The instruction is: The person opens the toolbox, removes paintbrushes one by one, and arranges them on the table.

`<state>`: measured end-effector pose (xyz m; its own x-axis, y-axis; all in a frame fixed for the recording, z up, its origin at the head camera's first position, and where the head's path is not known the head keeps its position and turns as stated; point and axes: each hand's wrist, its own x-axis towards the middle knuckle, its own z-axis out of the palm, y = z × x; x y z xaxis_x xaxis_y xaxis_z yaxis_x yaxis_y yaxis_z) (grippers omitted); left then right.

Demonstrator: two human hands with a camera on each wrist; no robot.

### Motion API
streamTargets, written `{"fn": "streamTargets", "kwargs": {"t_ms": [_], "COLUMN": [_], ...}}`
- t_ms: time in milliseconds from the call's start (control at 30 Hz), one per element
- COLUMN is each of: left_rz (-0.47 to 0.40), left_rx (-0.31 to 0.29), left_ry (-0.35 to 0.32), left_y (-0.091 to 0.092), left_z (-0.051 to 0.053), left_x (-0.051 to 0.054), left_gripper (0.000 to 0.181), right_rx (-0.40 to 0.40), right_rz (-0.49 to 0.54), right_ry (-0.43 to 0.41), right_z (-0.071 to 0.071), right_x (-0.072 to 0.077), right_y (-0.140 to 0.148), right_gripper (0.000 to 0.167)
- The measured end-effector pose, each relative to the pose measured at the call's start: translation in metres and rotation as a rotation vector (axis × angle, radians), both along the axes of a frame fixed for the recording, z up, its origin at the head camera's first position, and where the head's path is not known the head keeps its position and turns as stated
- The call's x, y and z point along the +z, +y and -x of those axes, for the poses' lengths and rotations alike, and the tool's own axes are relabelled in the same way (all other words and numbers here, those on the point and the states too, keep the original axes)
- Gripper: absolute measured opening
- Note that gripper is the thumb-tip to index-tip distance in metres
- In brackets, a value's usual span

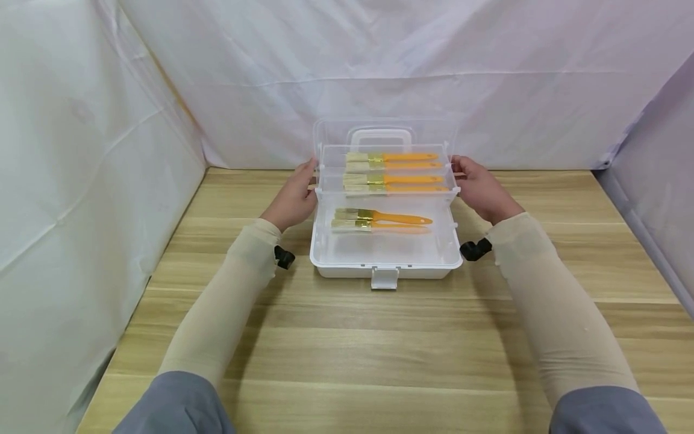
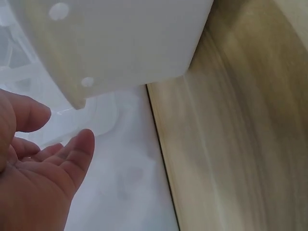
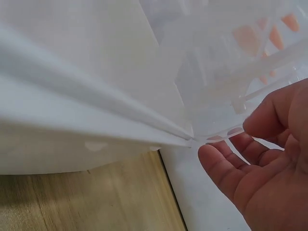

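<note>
A white storage box [image 1: 386,272] with a translucent raised lid [image 1: 332,129] stands on the table. Several paintbrushes [image 1: 412,179] with orange handles lie in its raised clear trays [image 1: 331,179]. Lower down, two more paintbrushes [image 1: 401,218] rest in the base. At the box's left rear side is my left hand [image 1: 295,196], its thumb and fingers apart in the left wrist view; whether they touch the lid is unclear. My right hand [image 1: 482,190] is at the right rear side. In the right wrist view its thumb and fingers pinch the clear plastic edge [image 3: 221,136].
The box's front latch [image 1: 384,278] hangs down over the wooden table [image 1: 379,349]. White cloth [image 1: 260,78] closes off the back and left, and a grey-white panel [image 1: 656,157] stands at the right. The lid is close to the back cloth.
</note>
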<state>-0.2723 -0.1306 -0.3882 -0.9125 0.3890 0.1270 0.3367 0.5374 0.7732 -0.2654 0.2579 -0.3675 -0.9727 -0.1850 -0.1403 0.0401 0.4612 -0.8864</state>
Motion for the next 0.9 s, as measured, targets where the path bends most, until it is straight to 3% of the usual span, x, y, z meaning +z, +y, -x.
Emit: {"fn": "streamTargets", "kwargs": {"t_ms": [267,667,767,900], "left_rz": [-0.023,0.03,0.045,0.058], "left_rx": [-0.032,-0.028,-0.041,-0.063], "left_ry": [0.04,0.04,0.069,0.039], "left_y": [0.001,-0.002,-0.003,-0.005], "left_z": [-0.001,-0.001,0.001,0.001], "left_x": [-0.008,-0.008,-0.011,-0.017], "left_gripper": [0.063,0.062,0.058,0.056], "right_rx": [0.028,0.072,0.096,0.126], "right_rz": [0.009,0.081,0.105,0.078], "right_ry": [-0.039,-0.032,-0.054,-0.102], "right_z": [-0.003,-0.003,-0.003,-0.004], "right_x": [-0.001,-0.005,-0.008,-0.013], "right_y": [0.0,0.001,0.001,0.0], "right_gripper": [0.072,0.064,0.063,0.059]}}
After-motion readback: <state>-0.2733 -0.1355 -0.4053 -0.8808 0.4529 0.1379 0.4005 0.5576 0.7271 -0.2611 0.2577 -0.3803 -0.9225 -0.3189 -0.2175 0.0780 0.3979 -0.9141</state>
